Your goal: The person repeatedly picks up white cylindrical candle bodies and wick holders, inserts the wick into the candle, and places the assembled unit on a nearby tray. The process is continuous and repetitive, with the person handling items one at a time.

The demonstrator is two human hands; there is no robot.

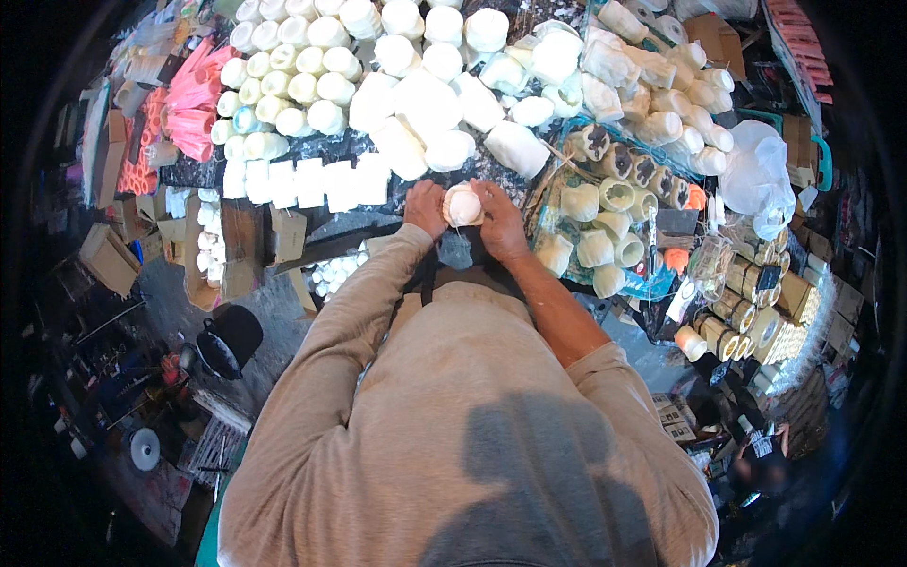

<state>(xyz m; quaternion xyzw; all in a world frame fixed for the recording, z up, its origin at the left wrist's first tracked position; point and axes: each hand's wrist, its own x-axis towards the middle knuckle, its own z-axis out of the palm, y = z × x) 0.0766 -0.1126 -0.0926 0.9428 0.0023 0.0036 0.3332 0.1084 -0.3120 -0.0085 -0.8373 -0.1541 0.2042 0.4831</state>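
At the near edge of the work table, a white round wax candle (pixel 463 205) sits between my two hands. My right hand (pixel 500 219) grips its right side, with thumb and fingers curled round it. My left hand (pixel 426 207) closes on the left side, its fingers bent and partly hidden. A thin thread seems to hang from the candle's near side. Just below it is a small blue-grey piece (pixel 455 251), too unclear to name. Beyond my hands stand flat-sided white blocks (pixel 310 182) and a bright group of large white candles (pixel 416 104).
Rows of pale hollow cylinders (pixel 293 87) fill the back left, beside pink tubes (pixel 194 118). On the right, a tray holds several cream cups (pixel 612 222) and dark-patterned cylinders (pixel 619 161). A clear plastic bag (pixel 756 170) lies farther right. A black bucket (pixel 227 342) stands on the floor at left.
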